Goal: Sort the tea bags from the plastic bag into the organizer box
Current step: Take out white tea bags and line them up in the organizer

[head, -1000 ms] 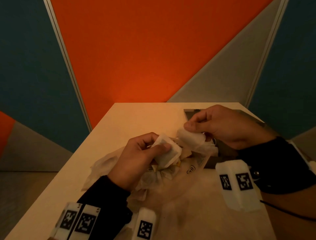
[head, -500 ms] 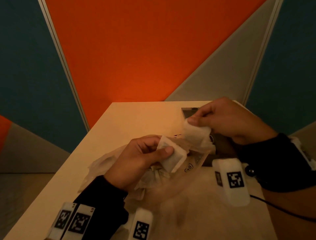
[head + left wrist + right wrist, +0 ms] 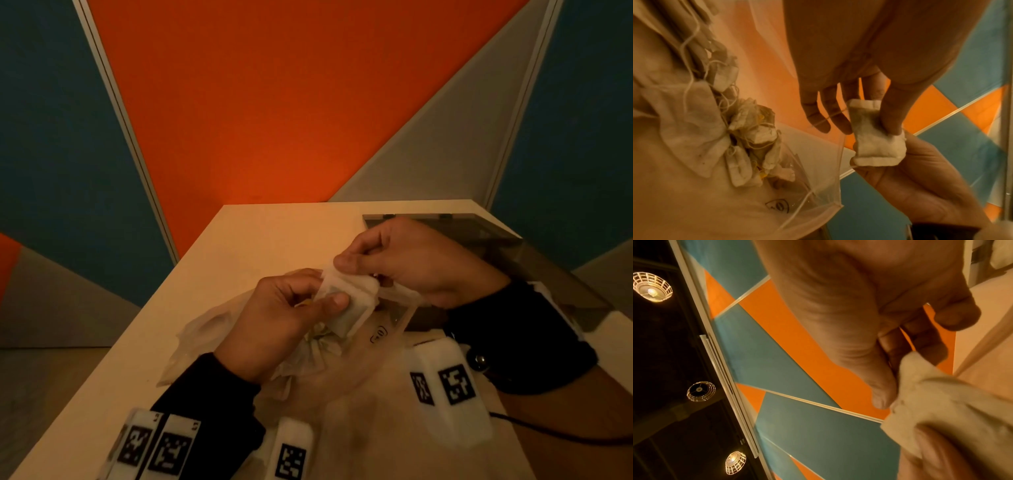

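A crumpled clear plastic bag (image 3: 212, 329) lies on the table with several stringed tea bags (image 3: 756, 129) bunched inside. Above it my left hand (image 3: 325, 291) pinches a white tea bag (image 3: 349, 315) between thumb and fingers; the left wrist view shows that tea bag (image 3: 869, 134) plainly. My right hand (image 3: 356, 260) pinches a second white tea bag (image 3: 359, 284) that lies against the first. In the right wrist view the second tea bag (image 3: 931, 394) is under both thumbs. The dark organizer box (image 3: 428, 217) stands behind my right hand, its inside hidden.
The light table (image 3: 274, 233) ends on the left and at the back, against a wall of orange, teal and grey panels. A black cable (image 3: 548, 431) runs off to the right near the front edge.
My hands have come together. The right hand brought its tea bag down and left until it met the one in my left hand, which stayed over the plastic bag.
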Tool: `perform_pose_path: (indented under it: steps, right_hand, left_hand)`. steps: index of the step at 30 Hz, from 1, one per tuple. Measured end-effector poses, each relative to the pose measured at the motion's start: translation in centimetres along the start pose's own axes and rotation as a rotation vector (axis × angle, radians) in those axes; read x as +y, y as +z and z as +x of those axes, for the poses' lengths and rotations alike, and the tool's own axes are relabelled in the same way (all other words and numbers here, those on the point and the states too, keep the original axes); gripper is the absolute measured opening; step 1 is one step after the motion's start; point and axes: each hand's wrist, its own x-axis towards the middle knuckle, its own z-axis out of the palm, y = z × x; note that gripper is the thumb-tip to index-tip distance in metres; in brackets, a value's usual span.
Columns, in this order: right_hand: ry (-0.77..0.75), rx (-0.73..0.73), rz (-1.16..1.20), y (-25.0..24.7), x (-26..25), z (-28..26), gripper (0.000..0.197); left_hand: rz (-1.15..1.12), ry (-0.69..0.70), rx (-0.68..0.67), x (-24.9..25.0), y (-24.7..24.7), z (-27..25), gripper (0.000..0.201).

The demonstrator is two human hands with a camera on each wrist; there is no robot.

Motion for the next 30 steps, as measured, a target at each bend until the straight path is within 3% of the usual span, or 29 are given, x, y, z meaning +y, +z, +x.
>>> perform_pose_path:
  steps: [8,13,15,18,20,23,26,28,30]
  right_hand:
    - [0.025,0.145,0.125,-2.0,0.5,0.5,0.017]
    - [0.178,0.238,0.253,-4.6,2.5,1.2,0.017]
    - [0.285,0.319,0.088,-5.1,3.7,1.7,0.017]
    - [0.434,0.444,-0.369,-6.0,5.5,2.4,0.018]
    - [0.432,0.514,-0.534,-6.4,5.6,2.5,0.016]
    - [0.162,0.372,-0.370,-5.7,2.7,1.0,0.010]
    - [-0.065,-0.026,-0.230,-3.6,-1.4,-1.8,0.011]
    - [-0.091,-0.171,-0.316,-2.5,-2.5,-2.5,0.014]
    - [-0.080,-0.168,-0.438,-1.7,-2.4,-2.3,0.017]
  left_hand:
    - [-0.016,0.008,-0.016,-0.1,0.2,0.0,0.029]
    - [-0.062,0.012,-0.064,0.1,0.3,-0.2,0.025]
    - [-0.112,-0.004,-0.090,0.1,0.5,-0.2,0.024]
    - [-0.149,-0.027,-0.090,0.2,0.6,-0.2,0.020]
    - [-0.149,-0.024,-0.079,0.2,0.7,-0.2,0.022]
    - [-0.113,-0.019,-0.050,0.2,0.7,-0.2,0.024]
    - [-0.069,-0.019,-0.018,0.2,0.6,-0.1,0.024]
    - [-0.045,-0.015,0.000,0.1,0.5,-0.1,0.025]
    - [-0.039,-0.020,0.012,0.1,0.6,0.0,0.025]
